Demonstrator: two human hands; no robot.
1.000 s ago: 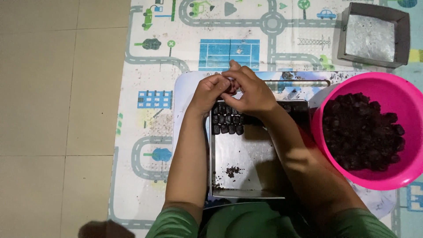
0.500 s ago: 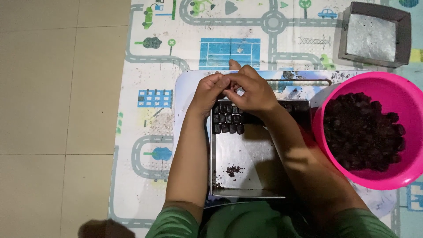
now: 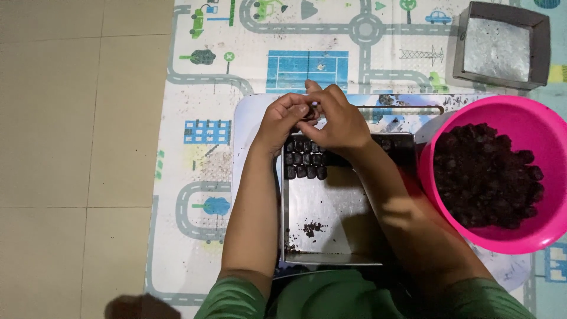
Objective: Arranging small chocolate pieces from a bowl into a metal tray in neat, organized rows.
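A small dark lump (image 3: 305,112) is pinched between the fingertips of the left hand (image 3: 282,121) and right hand (image 3: 336,123), both closed narrowly on it just above the far end of the foil-lined square tray (image 3: 331,236). Shaping is probably best done with light, even pressure so the lump matches the dark pieces (image 3: 306,159) already set in tight rows. Loose crumbs (image 3: 312,227) lie on the foil; the pink bowl (image 3: 546,236) of dark mix sits just right.
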